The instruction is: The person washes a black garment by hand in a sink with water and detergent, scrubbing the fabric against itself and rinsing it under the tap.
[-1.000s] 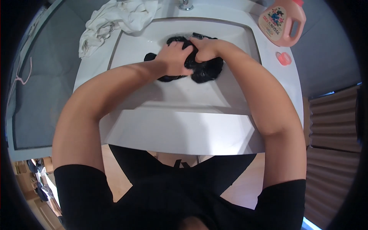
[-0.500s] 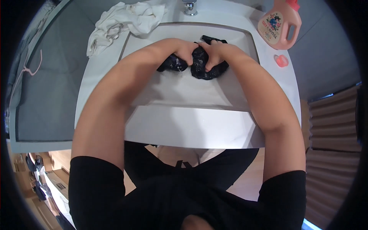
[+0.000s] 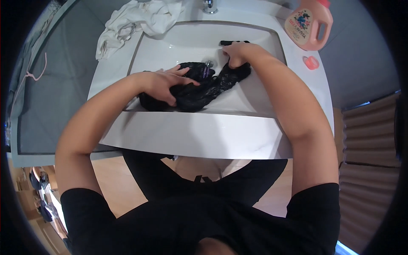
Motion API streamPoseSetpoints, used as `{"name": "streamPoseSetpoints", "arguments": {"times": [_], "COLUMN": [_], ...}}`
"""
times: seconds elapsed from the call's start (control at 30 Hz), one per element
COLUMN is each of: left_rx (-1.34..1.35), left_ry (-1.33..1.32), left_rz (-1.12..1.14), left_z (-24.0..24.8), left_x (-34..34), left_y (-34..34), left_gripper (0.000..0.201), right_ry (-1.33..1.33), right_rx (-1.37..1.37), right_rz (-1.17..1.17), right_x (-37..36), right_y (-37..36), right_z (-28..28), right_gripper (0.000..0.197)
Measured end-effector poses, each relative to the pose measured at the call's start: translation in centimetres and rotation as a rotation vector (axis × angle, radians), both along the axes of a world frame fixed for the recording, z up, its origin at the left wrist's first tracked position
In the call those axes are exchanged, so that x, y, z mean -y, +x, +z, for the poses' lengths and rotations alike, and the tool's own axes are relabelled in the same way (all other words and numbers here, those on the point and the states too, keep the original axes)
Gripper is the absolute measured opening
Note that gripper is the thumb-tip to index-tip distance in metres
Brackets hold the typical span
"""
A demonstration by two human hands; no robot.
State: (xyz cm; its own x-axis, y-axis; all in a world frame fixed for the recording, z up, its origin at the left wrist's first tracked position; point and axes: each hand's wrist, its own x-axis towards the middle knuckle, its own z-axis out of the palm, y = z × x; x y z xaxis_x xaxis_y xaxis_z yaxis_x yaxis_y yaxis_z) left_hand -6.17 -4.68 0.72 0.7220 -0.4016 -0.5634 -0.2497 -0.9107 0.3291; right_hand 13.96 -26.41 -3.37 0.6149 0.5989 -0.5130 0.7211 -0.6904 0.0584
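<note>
A wet black garment (image 3: 197, 97) lies bunched in the white sink (image 3: 170, 49), stretching from the left front corner up to the right side. On its left part rests my left hand (image 3: 165, 85), palm down, fingers spread over the folds. My right hand (image 3: 237, 54) is closed around the garment's other end at the right, its fingertips partly hidden. A dark strip of fabric shows just beyond that hand. What kind of garment it is, I cannot tell.
A chrome faucet (image 3: 210, 6) stands at the back, with the drain (image 3: 209, 63) below it. A crumpled white cloth (image 3: 127, 27) lies on the left counter. On the right are a pink detergent bottle (image 3: 310, 27) and a pink cap (image 3: 311, 63).
My left hand has moved left and nearer, its fingers now spread. The black garment, bunched between both hands before, is drawn out across the front left of the sink. The right hand has barely moved.
</note>
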Motion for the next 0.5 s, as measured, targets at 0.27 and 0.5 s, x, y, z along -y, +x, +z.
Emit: {"name": "streamPoseSetpoints", "arguments": {"times": [0.27, 0.5], "left_rx": [0.64, 0.796], "left_ry": [-0.291, -0.136], "left_rz": [0.044, -0.135], "left_z": [-7.9, -9.3], "left_x": [3.2, 4.2], "left_y": [5.3, 11.7], "left_gripper": [0.102, 0.074], "right_ry": [0.408, 0.314], "right_rx": [-0.613, -0.355], "right_rz": [0.08, 0.036], "right_x": [0.0, 1.4], "right_y": [-0.6, 0.5], "right_z": [0.0, 1.1], "right_gripper": [0.099, 0.078]}}
